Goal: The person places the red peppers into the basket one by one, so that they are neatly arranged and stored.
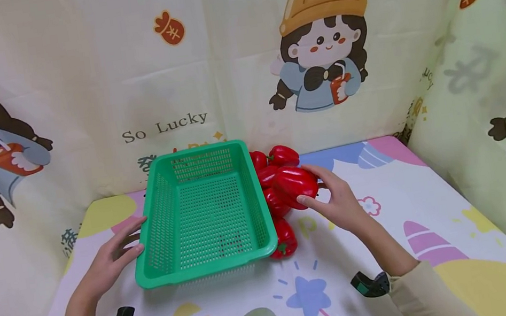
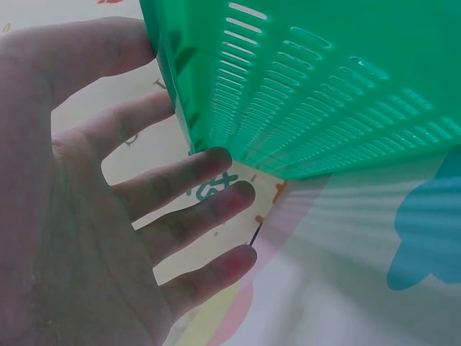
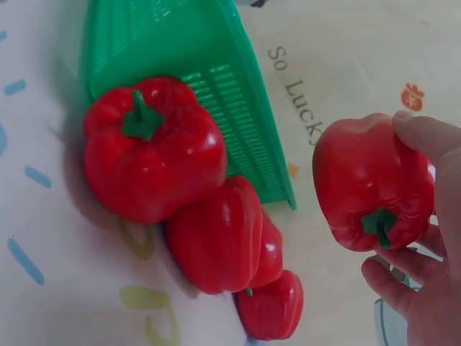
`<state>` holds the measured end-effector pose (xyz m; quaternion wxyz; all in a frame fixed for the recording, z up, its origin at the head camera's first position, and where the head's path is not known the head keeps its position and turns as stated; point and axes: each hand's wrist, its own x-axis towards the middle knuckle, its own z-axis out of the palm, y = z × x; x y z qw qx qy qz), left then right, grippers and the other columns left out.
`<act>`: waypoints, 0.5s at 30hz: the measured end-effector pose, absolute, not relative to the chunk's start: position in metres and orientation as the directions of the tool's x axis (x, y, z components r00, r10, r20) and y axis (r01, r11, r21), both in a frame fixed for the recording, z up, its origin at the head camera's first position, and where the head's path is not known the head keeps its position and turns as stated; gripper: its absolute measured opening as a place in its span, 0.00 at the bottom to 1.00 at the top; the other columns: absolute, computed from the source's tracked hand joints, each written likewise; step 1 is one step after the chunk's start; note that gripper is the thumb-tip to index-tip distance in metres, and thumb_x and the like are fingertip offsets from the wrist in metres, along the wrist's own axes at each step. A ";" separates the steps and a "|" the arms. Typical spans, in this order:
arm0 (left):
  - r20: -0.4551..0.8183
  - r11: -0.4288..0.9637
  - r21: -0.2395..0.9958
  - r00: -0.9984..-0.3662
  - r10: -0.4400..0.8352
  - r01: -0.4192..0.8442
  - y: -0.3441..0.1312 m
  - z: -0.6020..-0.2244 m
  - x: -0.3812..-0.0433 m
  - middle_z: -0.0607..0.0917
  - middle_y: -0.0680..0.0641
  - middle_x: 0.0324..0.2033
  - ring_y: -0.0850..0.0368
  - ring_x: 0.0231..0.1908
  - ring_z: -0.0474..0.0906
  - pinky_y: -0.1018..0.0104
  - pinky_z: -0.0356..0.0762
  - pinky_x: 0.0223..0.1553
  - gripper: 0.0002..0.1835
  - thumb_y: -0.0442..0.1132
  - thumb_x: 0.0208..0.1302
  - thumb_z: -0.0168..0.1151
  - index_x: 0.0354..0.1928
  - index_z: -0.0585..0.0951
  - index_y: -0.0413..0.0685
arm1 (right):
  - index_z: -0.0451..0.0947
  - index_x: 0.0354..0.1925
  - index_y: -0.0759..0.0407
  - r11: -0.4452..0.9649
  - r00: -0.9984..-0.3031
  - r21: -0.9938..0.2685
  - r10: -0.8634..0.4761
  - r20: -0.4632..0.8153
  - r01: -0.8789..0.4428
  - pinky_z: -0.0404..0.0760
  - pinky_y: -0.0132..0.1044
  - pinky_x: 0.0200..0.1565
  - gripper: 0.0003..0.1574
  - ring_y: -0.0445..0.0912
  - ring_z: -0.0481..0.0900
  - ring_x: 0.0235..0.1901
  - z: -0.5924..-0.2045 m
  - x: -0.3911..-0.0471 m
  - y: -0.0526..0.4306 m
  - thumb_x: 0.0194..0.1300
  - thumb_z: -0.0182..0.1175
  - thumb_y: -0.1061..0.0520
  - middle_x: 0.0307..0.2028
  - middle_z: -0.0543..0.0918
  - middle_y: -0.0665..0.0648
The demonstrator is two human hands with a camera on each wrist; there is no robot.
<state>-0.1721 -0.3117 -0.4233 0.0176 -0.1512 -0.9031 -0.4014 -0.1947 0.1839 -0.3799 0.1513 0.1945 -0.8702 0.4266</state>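
- Steadying, apparently, the basket (image 1: 210, 218) at its left rim: left hand (image 1: 103, 265), fingers spread and loosely extended, touching, gripping nothing.
- Basket: green, slotted, mouth facing up between the hands.
- Peppers (image 1: 284, 237): red, clustered along basket's right side, probably for short reach.
- Held pepper (image 1: 294, 185): right of basket, lifted clear of the tabletop (image 1: 330, 255).
- Right hand (image 1: 340, 200): thumb and fingers curved round held pepper, likely suiting its bulk.

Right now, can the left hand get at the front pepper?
Probably not directly: the left hand is at the basket's left rim, and the front pepper lies by its right side, so the basket blocks the straight way.
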 end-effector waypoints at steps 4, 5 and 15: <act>0.148 0.634 0.720 -0.955 0.256 0.281 -0.312 -0.423 -0.172 0.67 0.55 0.68 0.88 0.55 0.60 0.81 0.71 0.49 0.31 0.43 0.72 0.52 0.74 0.59 0.62 | 0.65 0.68 0.50 0.560 -0.875 -0.680 -0.214 0.434 -0.474 0.81 0.31 0.48 0.42 0.47 0.74 0.57 -0.378 -0.195 0.182 0.57 0.69 0.52 0.61 0.75 0.53; 0.146 0.635 0.720 -0.956 0.255 0.279 -0.312 -0.424 -0.172 0.67 0.55 0.68 0.88 0.56 0.60 0.81 0.71 0.48 0.31 0.43 0.71 0.52 0.74 0.59 0.62 | 0.65 0.68 0.50 0.559 -0.874 -0.679 -0.215 0.435 -0.475 0.81 0.31 0.48 0.42 0.47 0.75 0.57 -0.378 -0.195 0.181 0.57 0.69 0.52 0.61 0.75 0.53; 0.138 0.644 0.715 -0.959 0.249 0.270 -0.311 -0.425 -0.173 0.67 0.54 0.68 0.87 0.56 0.60 0.82 0.70 0.49 0.31 0.44 0.71 0.52 0.74 0.58 0.63 | 0.65 0.68 0.49 0.541 -0.878 -0.696 -0.217 0.427 -0.472 0.84 0.38 0.47 0.43 0.48 0.74 0.58 -0.378 -0.196 0.179 0.58 0.69 0.52 0.63 0.73 0.53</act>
